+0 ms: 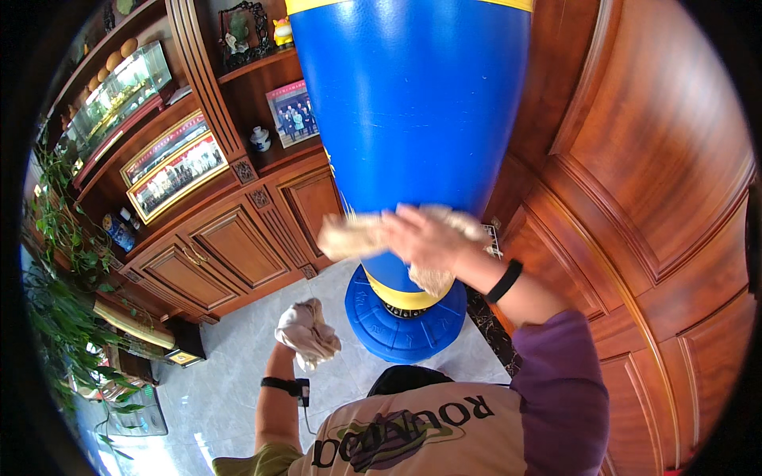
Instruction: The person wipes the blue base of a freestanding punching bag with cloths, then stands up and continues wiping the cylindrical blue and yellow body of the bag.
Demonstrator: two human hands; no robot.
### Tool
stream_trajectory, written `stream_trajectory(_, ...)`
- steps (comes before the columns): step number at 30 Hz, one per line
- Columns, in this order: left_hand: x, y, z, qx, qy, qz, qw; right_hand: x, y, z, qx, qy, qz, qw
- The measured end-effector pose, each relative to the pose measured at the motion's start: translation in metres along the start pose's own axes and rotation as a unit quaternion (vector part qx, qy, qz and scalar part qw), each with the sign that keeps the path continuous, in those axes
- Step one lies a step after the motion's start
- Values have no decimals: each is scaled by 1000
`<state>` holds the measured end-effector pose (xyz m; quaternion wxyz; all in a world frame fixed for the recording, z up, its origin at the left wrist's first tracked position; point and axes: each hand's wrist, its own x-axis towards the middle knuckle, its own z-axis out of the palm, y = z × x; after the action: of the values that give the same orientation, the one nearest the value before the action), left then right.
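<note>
A tall blue punching bag (411, 113) with yellow bands stands upright before me on a round blue base (405, 339). My right hand (431, 241), blurred, presses a beige cloth (354, 237) on the lower part of the bag; parts of this cloth show on both sides of the hand. Off to the left of the base, my left hand is almost wholly covered by a crumpled whitish cloth (308, 333) that it holds, away from the bag. Each wrist wears a black band, the left one with a small device and a cable.
Wooden cabinets (238, 244) and shelves with framed photos (178, 175), a lidded porcelain cup (260, 138) and a glass case (122, 98) line the left. Green hanging plants (65, 238) are at the far left. Wooden panelling (649, 137) rises close on the right. Grey tiles (226, 369) cover the floor.
</note>
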<state>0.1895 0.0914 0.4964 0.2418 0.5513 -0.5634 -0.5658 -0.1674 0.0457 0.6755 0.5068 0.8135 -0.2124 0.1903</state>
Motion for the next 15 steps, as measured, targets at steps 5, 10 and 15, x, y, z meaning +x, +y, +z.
stream_trajectory(5,23,56,-22,10,52,154,987,-25,-21,-43,363,-164,29,917)
stream_trajectory(10,21,160,-44,44,13,355,934,5,13,-104,486,-201,202,826)
stream_trajectory(15,13,227,-50,55,7,375,925,44,61,-194,533,-235,144,800)
